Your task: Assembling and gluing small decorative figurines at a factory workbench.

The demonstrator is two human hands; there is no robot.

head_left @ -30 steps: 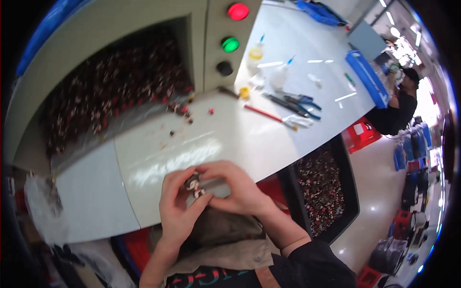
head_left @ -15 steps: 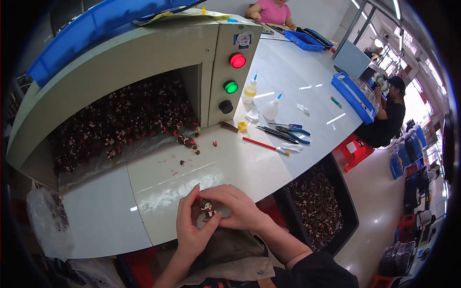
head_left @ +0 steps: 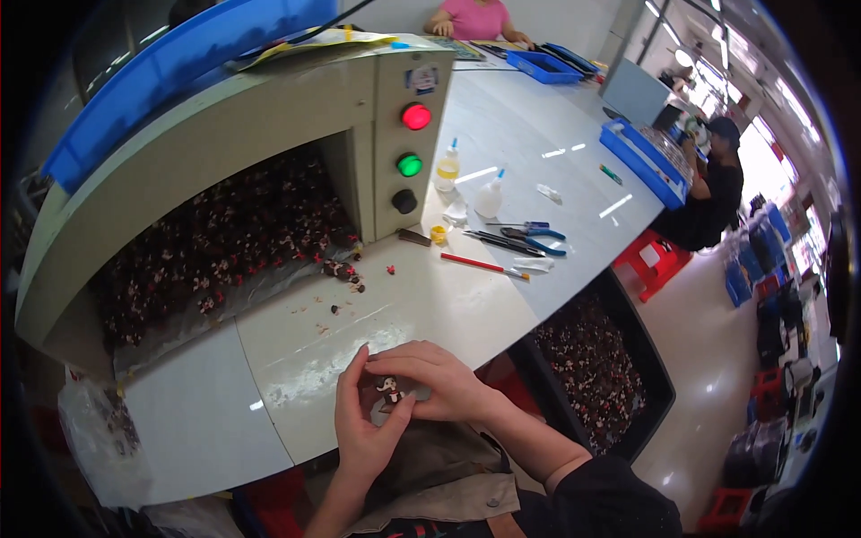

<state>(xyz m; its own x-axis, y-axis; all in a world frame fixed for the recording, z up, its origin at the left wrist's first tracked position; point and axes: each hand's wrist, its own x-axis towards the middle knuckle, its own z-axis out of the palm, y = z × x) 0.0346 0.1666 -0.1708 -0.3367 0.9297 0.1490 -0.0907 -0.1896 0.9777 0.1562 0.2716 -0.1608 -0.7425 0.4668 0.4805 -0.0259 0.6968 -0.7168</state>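
Between my two hands, close to the table's front edge, is a small figurine (head_left: 388, 390) with dark brown, cream and a little red on it. My left hand (head_left: 361, 429) curls round it from the left, thumb and fingers closed in on it. From the right, my right hand (head_left: 438, 384) holds it too, its fingers arched over the top and its thumb low beside it. The fingers hide part of the figurine. A heap of similar tiny brown, cream and red pieces (head_left: 224, 242) fills the opening of the beige machine (head_left: 215, 108) ahead on the left.
Beyond my hands lie a red brush (head_left: 475, 265), pliers (head_left: 538, 240), a dropper bottle (head_left: 490, 195) and a yellow pot (head_left: 438, 234). A black bin (head_left: 659, 394) of pieces stands below the table's right edge. Co-workers sit farther off, one beside a blue tray (head_left: 632, 161).
The view has turned slightly, so the machine and tabletop things sit farther left. Both hands keep nearly the same hold on the figurine.
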